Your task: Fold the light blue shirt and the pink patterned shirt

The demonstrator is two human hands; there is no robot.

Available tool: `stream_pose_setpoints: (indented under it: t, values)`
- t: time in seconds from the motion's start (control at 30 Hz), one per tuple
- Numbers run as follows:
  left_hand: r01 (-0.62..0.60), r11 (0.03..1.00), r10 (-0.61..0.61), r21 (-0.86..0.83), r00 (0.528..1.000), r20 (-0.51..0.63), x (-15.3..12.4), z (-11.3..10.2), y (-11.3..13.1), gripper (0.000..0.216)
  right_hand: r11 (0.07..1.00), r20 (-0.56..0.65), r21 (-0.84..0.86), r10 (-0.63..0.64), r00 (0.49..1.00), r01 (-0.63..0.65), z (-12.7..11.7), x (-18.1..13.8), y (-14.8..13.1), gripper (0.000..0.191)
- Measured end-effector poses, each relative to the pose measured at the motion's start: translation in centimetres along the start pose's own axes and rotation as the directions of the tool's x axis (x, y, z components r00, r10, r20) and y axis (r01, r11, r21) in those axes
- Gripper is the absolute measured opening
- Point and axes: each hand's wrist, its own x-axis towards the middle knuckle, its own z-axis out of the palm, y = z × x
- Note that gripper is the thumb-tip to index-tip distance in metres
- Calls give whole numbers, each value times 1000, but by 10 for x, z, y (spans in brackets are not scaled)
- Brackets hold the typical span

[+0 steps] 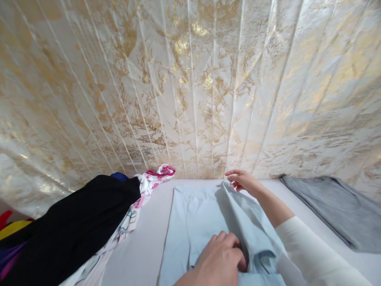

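A light blue garment [205, 210] lies spread in front of me, with its left side folded inward in a long, straight strip. Its right part is lifted into a raised flap that casts a shadow on the layer below. My right hand [242, 182] pinches the far top corner of this flap, its index finger stretched out. Lower down, my left hand [222, 258] has its fingers curled around the flap's near inner edge. Its fingertips are partly hidden by the cloth. A fold with an opening shows at the lower right, beside my left hand.
On the left, a black garment [89, 210] lies over a pile with a white and pink printed cloth [131, 218]; yellow cloth [14, 228] shows at the far left. A folded grey garment [333, 210] lies right. White table [145, 238]; gold-patterned curtain [193, 99] behind.
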Motion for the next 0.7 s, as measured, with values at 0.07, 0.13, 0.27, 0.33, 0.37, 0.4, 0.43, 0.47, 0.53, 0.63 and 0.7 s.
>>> stream_pose_setpoints:
  t: [0.07,0.13,0.27,0.33,0.37,0.4,0.43,0.47,0.53,0.63,0.7]
  values:
    - [74,997,-76,35,995,66,-4,-6,4,22,1000,58,-6,28,998,-28,9,5,-8,20]
    - [153,986,-159,67,983,94,-9,-13,10,23,999,97,-36,37,995,-34,13,8,-12,18]
    - [244,965,-252,95,964,87,-20,-25,21,21,991,74,-136,-10,997,20,5,-2,-12,21]
    - [259,959,-270,115,958,98,-24,-27,26,20,977,45,-209,-38,998,46,-3,-14,-6,23]
    - [258,958,-272,126,956,110,-26,-26,28,22,967,33,-249,-55,998,61,-6,-21,-1,22]
    - [252,958,-269,136,955,123,-27,-24,29,24,954,24,-289,-72,997,76,-9,-28,4,21]
    - [244,958,-264,148,956,130,-28,-20,30,27,940,15,-328,-88,996,88,-11,-36,10,20]
    - [234,959,-256,163,958,131,-30,-15,29,29,926,6,-365,-100,995,95,-13,-42,17,20]
    - [203,960,-225,193,969,104,-32,-3,25,32,900,-12,-428,-100,995,86,-16,-54,30,21]
    - [139,964,-138,229,990,-18,-35,19,14,38,875,-9,-481,-62,998,50,-24,-66,45,6]
    - [94,961,-58,260,988,-145,-34,38,6,32,879,16,-476,-38,999,41,-33,-72,47,14]
